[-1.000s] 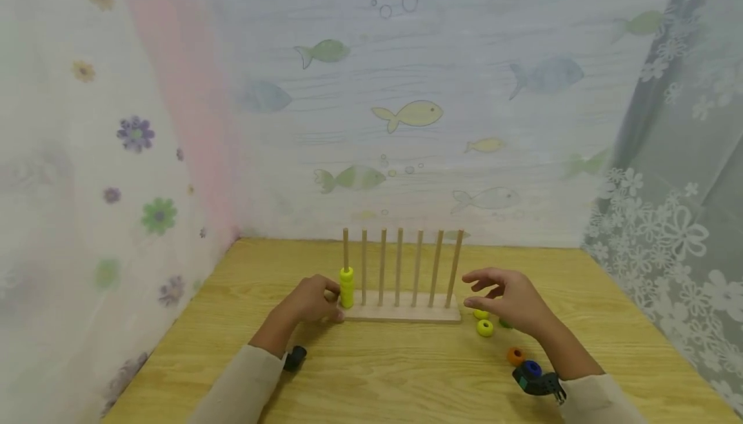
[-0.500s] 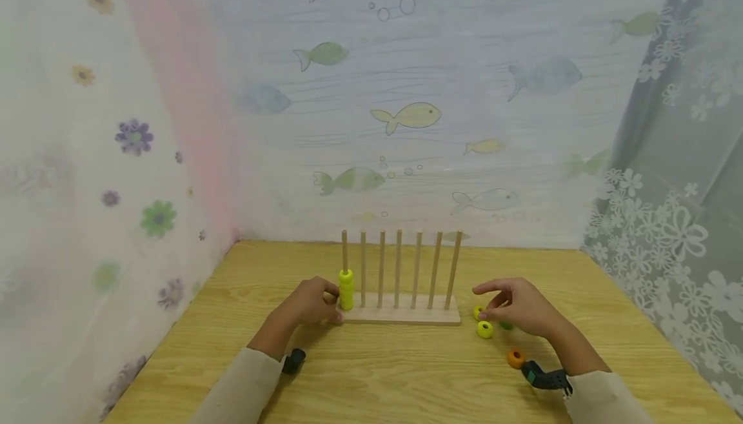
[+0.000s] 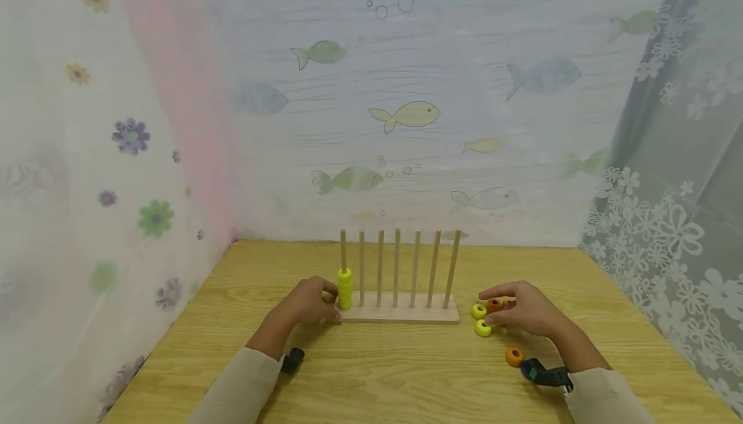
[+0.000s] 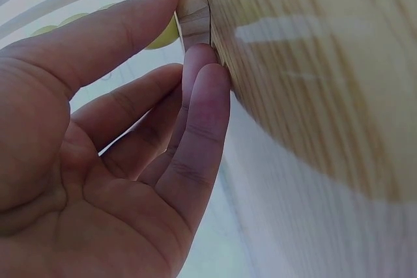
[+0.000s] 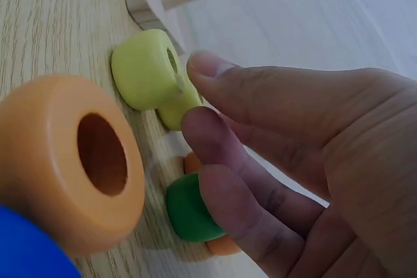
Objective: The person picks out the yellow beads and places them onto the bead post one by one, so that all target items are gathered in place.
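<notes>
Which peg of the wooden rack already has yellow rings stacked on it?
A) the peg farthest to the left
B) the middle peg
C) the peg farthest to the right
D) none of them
A: the yellow rings sit stacked on the leftmost peg of the wooden rack, right beside the left hand; the other pegs stand bare.

Hidden behind fingers, cut by frames

Beside the peg rack [image 3: 400, 313], the right hand [image 3: 525, 311] covers most of a green ring [image 5: 189, 211] and an orange ring [image 3: 494, 305]; whether its fingers pinch either is unclear. A blue ring [image 5: 29, 252] is cropped at the wrist view's corner. The left hand [image 3: 310, 301] hides the rack's near end.
</notes>
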A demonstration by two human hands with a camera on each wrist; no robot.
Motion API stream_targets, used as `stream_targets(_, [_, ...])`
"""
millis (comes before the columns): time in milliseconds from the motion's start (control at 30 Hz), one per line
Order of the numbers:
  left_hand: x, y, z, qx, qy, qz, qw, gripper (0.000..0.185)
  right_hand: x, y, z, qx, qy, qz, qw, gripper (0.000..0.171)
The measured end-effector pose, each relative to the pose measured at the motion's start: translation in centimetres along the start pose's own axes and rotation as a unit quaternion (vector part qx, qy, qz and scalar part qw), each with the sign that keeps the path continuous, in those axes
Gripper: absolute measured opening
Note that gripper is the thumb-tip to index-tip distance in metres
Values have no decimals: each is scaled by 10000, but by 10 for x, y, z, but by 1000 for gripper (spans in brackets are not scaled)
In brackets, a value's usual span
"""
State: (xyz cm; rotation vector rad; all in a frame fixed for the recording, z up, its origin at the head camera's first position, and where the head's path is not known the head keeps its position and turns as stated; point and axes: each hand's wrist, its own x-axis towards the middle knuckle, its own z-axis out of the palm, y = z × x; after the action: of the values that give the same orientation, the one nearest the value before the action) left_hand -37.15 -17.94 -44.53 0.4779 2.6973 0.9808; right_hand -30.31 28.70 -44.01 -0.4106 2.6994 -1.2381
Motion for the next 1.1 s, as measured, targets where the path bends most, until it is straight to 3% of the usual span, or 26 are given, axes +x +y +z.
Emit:
stream_targets(133, [1, -1, 0, 17, -2, 8, 10000, 60, -1, -2, 0, -149, -17, -3, 9999, 46])
stream_targets(433, [-1, -1, 1, 33, -16, 20, 10000, 61, 0, -11, 4, -1100, 36, -207, 9937, 26])
stream_targets(1100, [-2, 2, 0, -8, 5, 13, 10000, 60, -2, -18, 10, -1426, 238, -316, 9890, 25])
